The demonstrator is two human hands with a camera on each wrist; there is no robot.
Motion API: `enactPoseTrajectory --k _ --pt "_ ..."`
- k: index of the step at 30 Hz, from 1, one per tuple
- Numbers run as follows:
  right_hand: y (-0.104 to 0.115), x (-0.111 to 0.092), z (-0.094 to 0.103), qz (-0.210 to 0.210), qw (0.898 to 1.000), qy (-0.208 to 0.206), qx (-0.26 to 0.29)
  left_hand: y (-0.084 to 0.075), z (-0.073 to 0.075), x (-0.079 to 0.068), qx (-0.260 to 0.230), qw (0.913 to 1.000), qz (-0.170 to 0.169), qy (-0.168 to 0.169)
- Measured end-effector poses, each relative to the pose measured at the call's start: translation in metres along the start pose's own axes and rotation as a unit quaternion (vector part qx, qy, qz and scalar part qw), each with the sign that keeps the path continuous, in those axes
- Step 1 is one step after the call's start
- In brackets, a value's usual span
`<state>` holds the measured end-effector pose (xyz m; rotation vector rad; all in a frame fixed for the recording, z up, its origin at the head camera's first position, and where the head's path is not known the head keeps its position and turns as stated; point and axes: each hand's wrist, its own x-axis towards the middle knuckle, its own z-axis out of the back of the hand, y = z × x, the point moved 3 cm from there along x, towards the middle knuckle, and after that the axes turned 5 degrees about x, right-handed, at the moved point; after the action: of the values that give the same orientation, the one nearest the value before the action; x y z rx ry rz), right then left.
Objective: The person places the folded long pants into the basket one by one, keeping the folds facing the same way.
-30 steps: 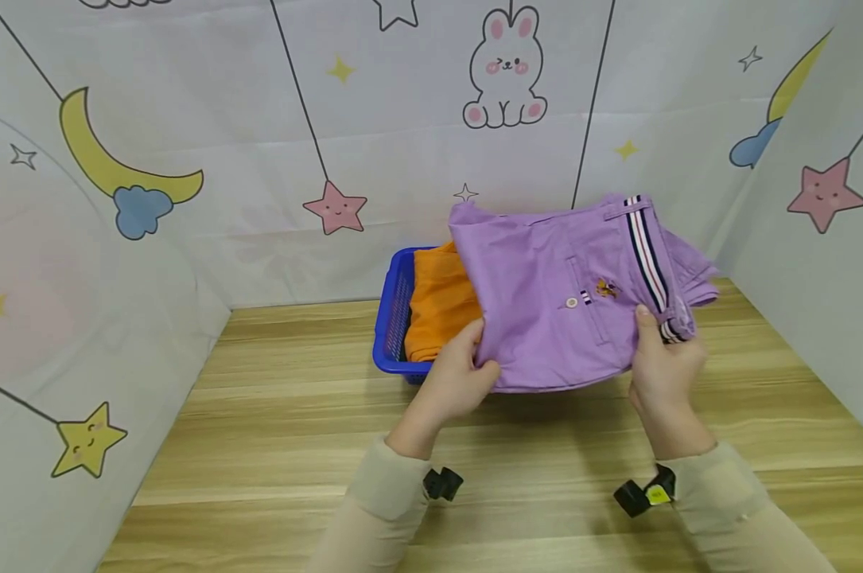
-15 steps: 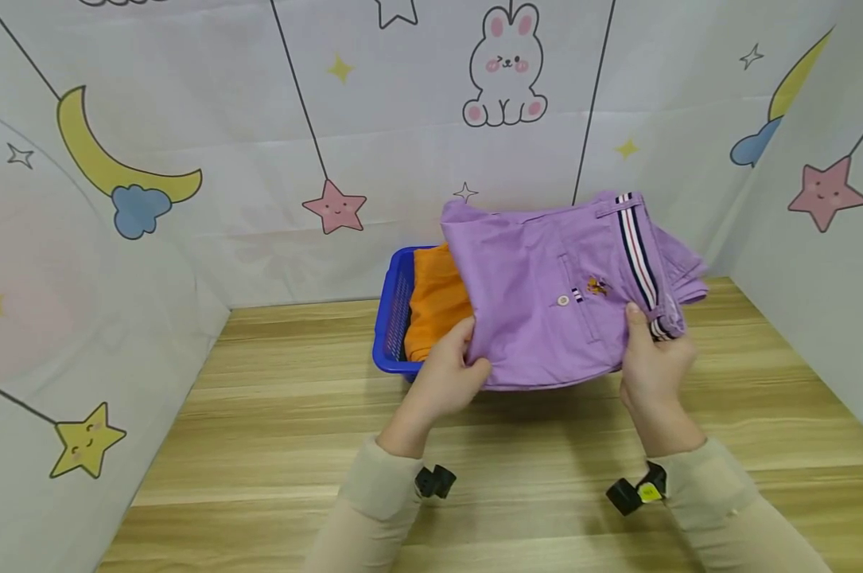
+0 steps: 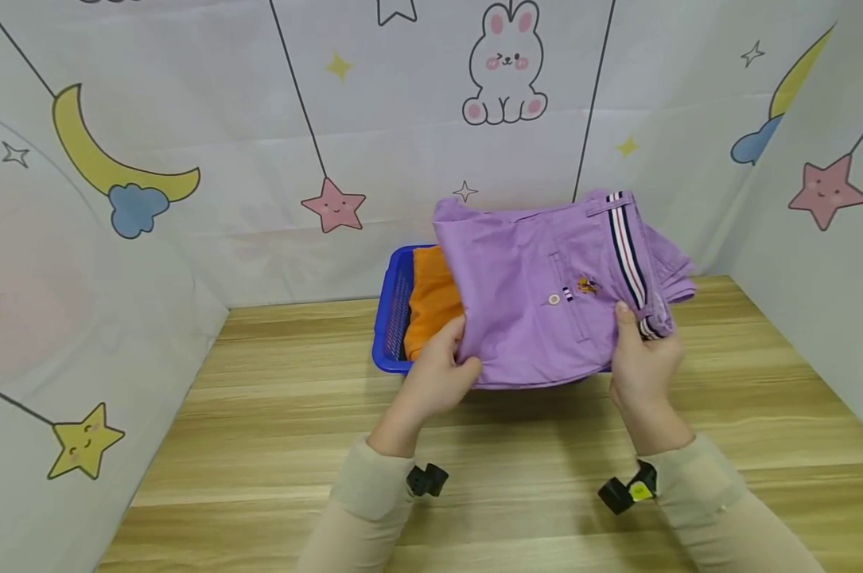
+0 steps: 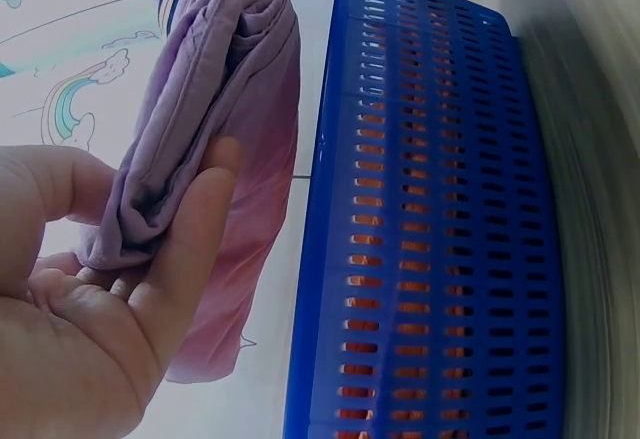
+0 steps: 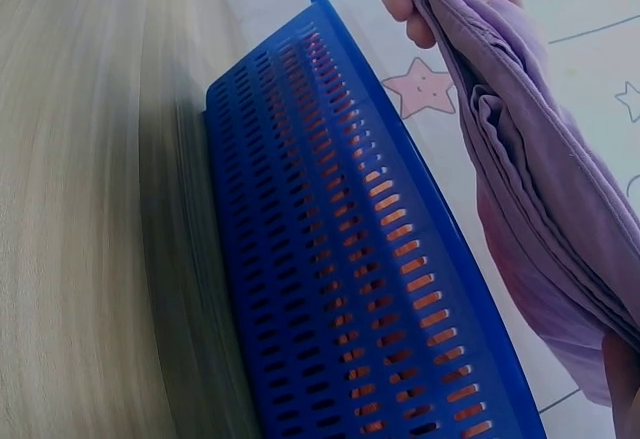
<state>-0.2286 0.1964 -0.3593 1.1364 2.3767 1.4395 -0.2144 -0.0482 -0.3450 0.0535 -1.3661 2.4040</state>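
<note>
Folded purple shorts (image 3: 517,294), with a striped waistband, a button and a small embroidered mark, are held up above a blue basket (image 3: 388,350). My left hand (image 3: 437,374) pinches their near left corner between thumb and fingers. At the waistband end, my right hand (image 3: 646,358) grips them with the thumb on top. Both wrist views show the folded layers of the shorts apart from the basket's slotted side, above its rim. An orange garment (image 3: 431,298) lies in the basket, its right part hidden behind the shorts.
The basket stands on a wood-grain table (image 3: 288,430) near the back. A white printed cloth (image 3: 259,103) hangs behind and along both sides. A black wrist camera (image 3: 427,480) sits at the left cuff, another camera (image 3: 627,489) at the right.
Both hands have shifted a little to the left with the shorts, which now cover more of the orange garment. Both hands have kept their hold.
</note>
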Motion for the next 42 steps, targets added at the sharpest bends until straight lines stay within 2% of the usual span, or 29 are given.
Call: enactPoseTrajectory --k 19,31,42 --pt "-0.001 -0.008 -0.012 0.010 1.000 0.016 0.011 0.003 0.013 -0.005 0.006 0.9997 0.014 -0.020" --pt "-0.003 -0.013 -0.018 -0.001 1.000 0.018 -0.017 0.005 0.020 -0.006 0.025 0.9991 0.004 -0.033" --pt "-0.006 -0.018 -0.024 -0.010 1.000 0.007 -0.023 0.005 0.027 -0.009 0.026 0.9990 0.018 -0.032"
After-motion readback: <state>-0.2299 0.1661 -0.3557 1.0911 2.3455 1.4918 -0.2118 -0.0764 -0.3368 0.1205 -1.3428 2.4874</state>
